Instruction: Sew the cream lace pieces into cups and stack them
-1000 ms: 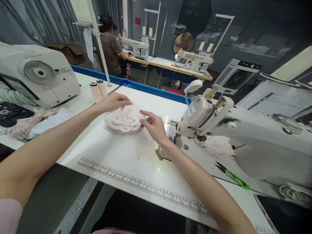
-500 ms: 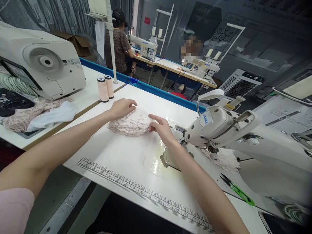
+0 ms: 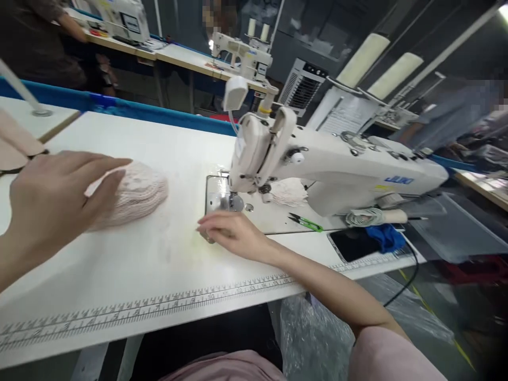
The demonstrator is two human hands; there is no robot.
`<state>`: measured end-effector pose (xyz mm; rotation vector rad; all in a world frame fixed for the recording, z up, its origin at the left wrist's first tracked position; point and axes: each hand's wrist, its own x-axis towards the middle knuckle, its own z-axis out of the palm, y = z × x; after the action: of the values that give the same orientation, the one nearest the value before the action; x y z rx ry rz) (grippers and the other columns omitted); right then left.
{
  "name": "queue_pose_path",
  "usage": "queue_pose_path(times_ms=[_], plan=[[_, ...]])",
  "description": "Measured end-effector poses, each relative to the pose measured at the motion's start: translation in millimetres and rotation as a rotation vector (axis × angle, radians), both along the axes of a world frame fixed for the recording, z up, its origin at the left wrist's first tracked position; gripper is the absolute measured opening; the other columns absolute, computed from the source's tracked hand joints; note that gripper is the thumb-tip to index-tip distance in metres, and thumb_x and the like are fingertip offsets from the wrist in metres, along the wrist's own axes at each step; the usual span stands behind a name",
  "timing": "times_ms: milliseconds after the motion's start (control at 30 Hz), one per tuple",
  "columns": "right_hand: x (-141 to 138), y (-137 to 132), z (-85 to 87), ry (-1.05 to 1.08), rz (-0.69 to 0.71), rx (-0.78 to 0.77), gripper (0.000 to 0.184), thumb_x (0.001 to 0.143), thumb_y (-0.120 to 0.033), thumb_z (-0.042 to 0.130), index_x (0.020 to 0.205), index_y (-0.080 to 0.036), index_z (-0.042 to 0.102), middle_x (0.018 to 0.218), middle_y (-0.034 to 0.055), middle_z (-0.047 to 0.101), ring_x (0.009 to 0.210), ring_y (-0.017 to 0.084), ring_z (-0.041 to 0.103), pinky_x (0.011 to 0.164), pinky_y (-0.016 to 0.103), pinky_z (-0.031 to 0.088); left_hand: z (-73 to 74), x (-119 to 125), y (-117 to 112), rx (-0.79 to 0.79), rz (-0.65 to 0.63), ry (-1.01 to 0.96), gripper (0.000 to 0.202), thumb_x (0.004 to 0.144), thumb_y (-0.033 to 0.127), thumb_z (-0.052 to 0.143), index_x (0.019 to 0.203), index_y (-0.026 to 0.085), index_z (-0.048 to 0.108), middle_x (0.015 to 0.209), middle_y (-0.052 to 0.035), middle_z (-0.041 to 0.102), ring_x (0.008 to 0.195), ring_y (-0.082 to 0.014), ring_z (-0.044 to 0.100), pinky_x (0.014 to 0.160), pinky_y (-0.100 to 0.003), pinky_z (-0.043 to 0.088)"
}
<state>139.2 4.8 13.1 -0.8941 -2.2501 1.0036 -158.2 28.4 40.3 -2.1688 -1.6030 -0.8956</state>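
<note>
1. From my remote seat, the head camera looks down on a white sewing table (image 3: 178,140) with a printed ruler scale (image 3: 159,311) along its near edge.
2. The stack of pale pink lace (image 3: 145,196) lies on the left part of the table, well apart from the sewing machine (image 3: 337,166).
3. I see the person's left hand (image 3: 59,193) at the left end of that stack, fingers bent, thumb and forefinger slightly parted, with lace showing between them. I cannot tell whether it pinches a piece or only rests there.
4. The right hand (image 3: 234,232) is at the near side of the machine's metal needle plate (image 3: 217,193), fingers loosely curled, thumb close to the forefinger. It is blurred, so I cannot tell whether anything is in it.
5. A second bunch of lace (image 3: 289,191) lies behind the needle area, under the machine's arm.
6. Nearer the front edge are green-handled snips (image 3: 307,222) and, farther right, a dark phone (image 3: 351,246) with a blue cloth (image 3: 386,238) against its right end.
7. Pale pink thread spools (image 3: 14,140) stand at the far left; in the background I see a co-worker in a dark top (image 3: 37,47).
</note>
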Motion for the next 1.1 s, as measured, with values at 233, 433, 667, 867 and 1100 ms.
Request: queue_pose_path(times_ms=[233,433,667,867,1100], plan=[[109.4,5.5,12.7,-0.362,-0.711,0.289,0.018,0.092,-0.024,0.052,0.098,-0.022,0.069,0.105,0.0051,0.070,0.099,0.019,0.064,0.083,0.033,0.049,-18.2,99.9,-27.8,0.022,-0.619,0.105,0.022,0.093,0.035,0.053,0.103,0.033,0.072,0.088,0.0037,0.077,0.073,-0.0194,0.072,0.068,-0.036,0.054],[143.9,41.5,11.4,-0.478,-0.902,0.227,0.023,0.089,-0.038,0.054,0.078,-0.021,0.065,0.094,0.0063,0.065,0.089,0.022,0.060,0.069,0.030,0.041,-32.0,156.7,-24.0,0.004,-0.780,0.118,0.026,0.099,0.027,0.046,0.107,0.021,0.070,0.098,-0.0008,0.077,0.082,-0.0179,0.073,0.069,-0.032,0.053],[139.8,46.4,11.6,-0.455,-0.797,0.270,0.013,0.087,-0.025,0.054,0.077,-0.020,0.059,0.090,0.0044,0.065,0.090,0.021,0.057,0.077,0.032,0.041,-42.1,145.4,-18.4,-0.148,-0.579,-0.048,0.027,0.099,0.030,0.046,0.108,0.021,0.069,0.095,-0.0009,0.076,0.079,-0.0184,0.070,0.073,-0.034,0.050],[110.0,11.6,21.2,-0.441,-0.565,0.320,0.014,0.089,-0.016,0.050,0.083,-0.021,0.061,0.087,0.0017,0.068,0.077,0.015,0.060,0.080,0.033,0.044,-39.5,145.5,-13.2,-0.534,-0.474,-0.093,0.042,0.101,0.045,0.035,0.082,0.022,0.066,0.080,0.0000,0.069,0.074,-0.0177,0.061,0.077,-0.036,0.043],[42.6,-52.7,0.4,-0.322,-0.140,0.246,0.015,0.096,-0.020,0.050,0.087,-0.018,0.062,0.083,0.0026,0.068,0.070,0.013,0.060,0.063,0.026,0.045,-38.3,152.0,-16.4,-0.661,-0.385,-0.151,0.035,0.093,0.054,0.048,0.091,0.022,0.064,0.091,-0.0008,0.067,0.090,-0.0219,0.060,0.088,-0.041,0.035]])
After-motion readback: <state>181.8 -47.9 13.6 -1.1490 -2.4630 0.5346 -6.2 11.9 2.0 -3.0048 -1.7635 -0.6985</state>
